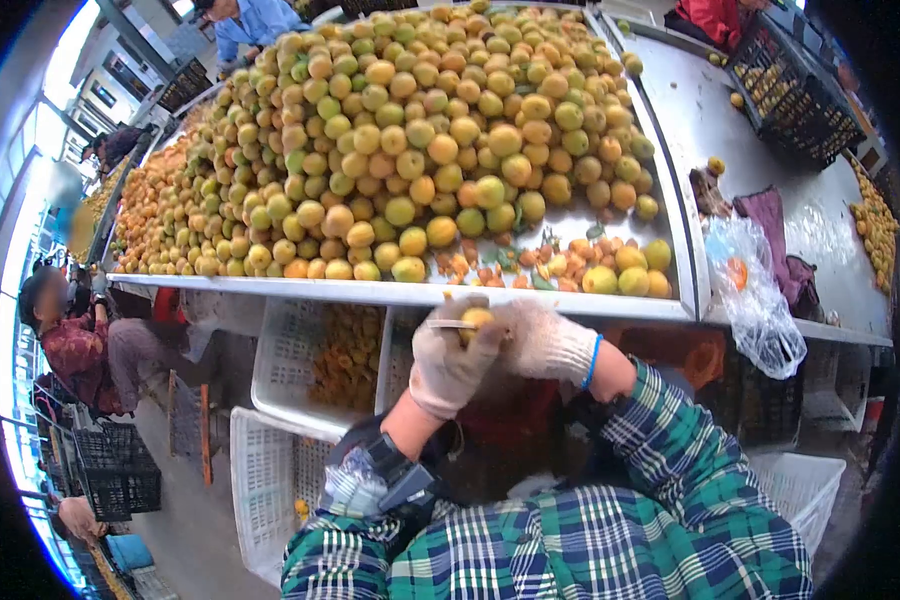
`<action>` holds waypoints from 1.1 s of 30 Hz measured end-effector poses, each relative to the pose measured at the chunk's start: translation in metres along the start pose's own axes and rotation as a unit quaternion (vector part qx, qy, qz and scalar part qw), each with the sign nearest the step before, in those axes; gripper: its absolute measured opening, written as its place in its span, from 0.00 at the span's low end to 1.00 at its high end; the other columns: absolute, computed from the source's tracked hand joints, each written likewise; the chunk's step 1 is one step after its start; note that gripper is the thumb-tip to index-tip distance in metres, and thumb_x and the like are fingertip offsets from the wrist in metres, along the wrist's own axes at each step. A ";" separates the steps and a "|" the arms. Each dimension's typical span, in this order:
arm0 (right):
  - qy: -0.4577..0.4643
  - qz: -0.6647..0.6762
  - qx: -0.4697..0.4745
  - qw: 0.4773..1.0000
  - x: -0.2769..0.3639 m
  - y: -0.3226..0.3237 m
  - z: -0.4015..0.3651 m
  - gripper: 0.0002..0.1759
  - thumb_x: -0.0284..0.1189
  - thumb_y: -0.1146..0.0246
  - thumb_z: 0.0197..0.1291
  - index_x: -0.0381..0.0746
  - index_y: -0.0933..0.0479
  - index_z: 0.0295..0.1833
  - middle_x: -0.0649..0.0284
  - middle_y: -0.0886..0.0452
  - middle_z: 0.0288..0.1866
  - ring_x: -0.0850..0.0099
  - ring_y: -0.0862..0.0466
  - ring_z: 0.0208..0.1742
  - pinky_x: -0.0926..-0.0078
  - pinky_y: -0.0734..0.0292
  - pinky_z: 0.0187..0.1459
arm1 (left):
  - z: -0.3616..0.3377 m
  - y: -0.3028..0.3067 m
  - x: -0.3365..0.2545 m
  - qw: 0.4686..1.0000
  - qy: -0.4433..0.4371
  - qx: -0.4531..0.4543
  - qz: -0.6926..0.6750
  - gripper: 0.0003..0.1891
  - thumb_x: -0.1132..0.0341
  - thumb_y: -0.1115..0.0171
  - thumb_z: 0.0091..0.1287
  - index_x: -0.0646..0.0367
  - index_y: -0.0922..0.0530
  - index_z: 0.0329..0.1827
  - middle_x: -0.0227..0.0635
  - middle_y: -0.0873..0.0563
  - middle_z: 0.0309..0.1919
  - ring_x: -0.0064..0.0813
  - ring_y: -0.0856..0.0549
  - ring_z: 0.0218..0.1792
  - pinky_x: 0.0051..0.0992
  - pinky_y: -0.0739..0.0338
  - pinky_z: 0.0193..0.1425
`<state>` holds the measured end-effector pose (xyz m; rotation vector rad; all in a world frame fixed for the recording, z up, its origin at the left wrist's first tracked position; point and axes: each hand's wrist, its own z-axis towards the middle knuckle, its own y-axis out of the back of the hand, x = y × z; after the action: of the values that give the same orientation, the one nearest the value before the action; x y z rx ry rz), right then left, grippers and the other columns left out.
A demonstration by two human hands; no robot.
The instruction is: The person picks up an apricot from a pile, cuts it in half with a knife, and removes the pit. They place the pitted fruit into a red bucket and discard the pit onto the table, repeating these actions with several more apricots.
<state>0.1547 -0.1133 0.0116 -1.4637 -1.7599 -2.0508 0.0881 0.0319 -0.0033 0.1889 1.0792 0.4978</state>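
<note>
My left hand point(451, 362), in a pale, stained knit glove, is closed around a yellow-green apricot point(477, 318) just in front of the table's metal rim. A thin, narrow blade-like strip point(448, 323) lies across the left fingers beside the apricot; its other end is hidden. My right hand point(553, 342), in a white knit glove with a blue cuff edge, is curled up against the apricot's right side. Its fingertips are blurred, and what they grip cannot be made out. Beyond both hands rises a large heap of apricots point(400, 150), with cut scraps point(500, 268) near the rim.
Below the table, a white crate point(280, 350) holds orange fruit pieces point(347, 355); another white crate point(260, 490) stands nearer. A plastic bag point(755, 300) hangs over the right edge. A black crate point(795, 100) stands at the upper right. A seated person point(80, 340) is at left.
</note>
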 end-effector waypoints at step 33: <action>0.047 0.042 -0.077 0.995 0.008 -0.011 -0.005 0.13 0.32 0.42 0.51 0.36 0.20 0.39 0.44 0.18 0.34 0.47 0.17 0.40 0.55 0.22 0.41 | -0.019 -0.002 0.001 0.996 0.056 -0.035 -0.063 0.15 0.60 0.34 0.67 0.64 0.21 0.46 0.34 0.15 0.33 0.24 0.18 0.34 0.24 0.23 0.42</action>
<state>0.1409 -0.1093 0.0092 -1.4251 -1.5109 -2.2159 0.0724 0.0287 -0.0137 0.0308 1.1735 0.4355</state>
